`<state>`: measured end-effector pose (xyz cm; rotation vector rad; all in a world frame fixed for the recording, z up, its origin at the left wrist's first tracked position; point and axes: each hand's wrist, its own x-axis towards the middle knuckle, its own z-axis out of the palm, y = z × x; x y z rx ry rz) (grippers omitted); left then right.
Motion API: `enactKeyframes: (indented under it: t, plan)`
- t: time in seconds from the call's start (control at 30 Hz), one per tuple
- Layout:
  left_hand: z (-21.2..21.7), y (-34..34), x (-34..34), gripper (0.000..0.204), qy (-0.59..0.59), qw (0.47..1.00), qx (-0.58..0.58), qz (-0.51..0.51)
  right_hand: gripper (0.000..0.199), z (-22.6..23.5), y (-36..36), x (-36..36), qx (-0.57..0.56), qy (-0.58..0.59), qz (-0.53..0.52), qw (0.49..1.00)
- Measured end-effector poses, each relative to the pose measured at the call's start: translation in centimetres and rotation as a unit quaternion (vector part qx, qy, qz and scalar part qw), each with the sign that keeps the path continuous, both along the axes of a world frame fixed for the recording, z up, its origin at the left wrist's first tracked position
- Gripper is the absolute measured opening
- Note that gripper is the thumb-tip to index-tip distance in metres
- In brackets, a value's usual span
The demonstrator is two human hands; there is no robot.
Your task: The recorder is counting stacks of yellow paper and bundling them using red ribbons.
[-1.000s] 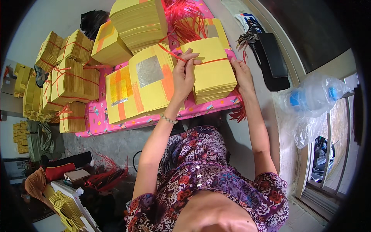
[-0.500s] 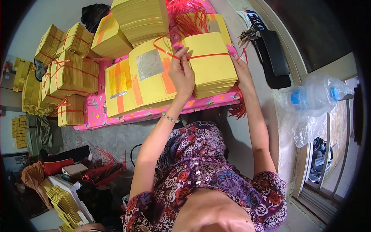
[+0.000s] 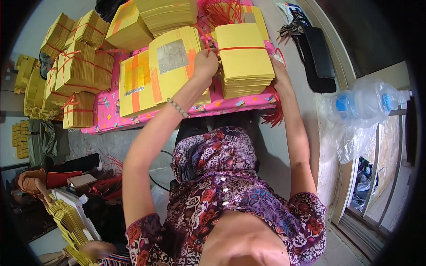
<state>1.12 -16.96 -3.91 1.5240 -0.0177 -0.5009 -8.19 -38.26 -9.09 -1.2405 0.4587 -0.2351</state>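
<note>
The stack of yellow sheets [image 3: 246,66] sits on the pink patterned cover [image 3: 253,104], between the two hands, with a red ribbon [image 3: 244,48] lying across its top; the left hand [image 3: 206,66] is closed on the ribbon at the stack's left edge, a length of it rising above the fingers; the right hand [image 3: 281,74] is against the right side, beside a loose red strand, but its fingertips are partly hidden, so I cannot tell whether it grips anything. The stack looks thick enough to be fairly heavy as a block, though each sheet is probably light and bendable; the layers (a little uneven along the near edge) would likely slide over one another if lifted by one side, so hold is best taken low on both opposite sides, squeezing inward, rather than by the thin ribbon, which could crease the edges. As for labels, the clear plastic bottle [image 3: 361,101] carries blue patches and the cover printed motifs; I can make out no writing on the stack.
</note>
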Motion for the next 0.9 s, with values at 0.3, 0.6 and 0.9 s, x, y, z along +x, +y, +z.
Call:
enactKeyframes:
  t: [0.3, 0.6, 0.9]
  plan:
    - [1.9, -1.4, 1.2, 0.023, 0.206, 0.978, -0.03, -0.015, 0.033, -5.6, -1.6, 1.4, -0.016, 0.017, -0.008, 1.0]
    - [3.3, -1.9, -1.6, 0.033, 0.259, 0.955, -0.128, 0.062, 0.044, -8.2, -2.7, 2.8, -0.275, -0.003, 0.026, 0.961]
    - [-1.9, -2.2, -0.3, 0.039, 0.33, 0.916, -0.227, 0.032, 0.042, -9.9, -3.4, 3.7, -0.266, -0.019, 0.034, 0.963]
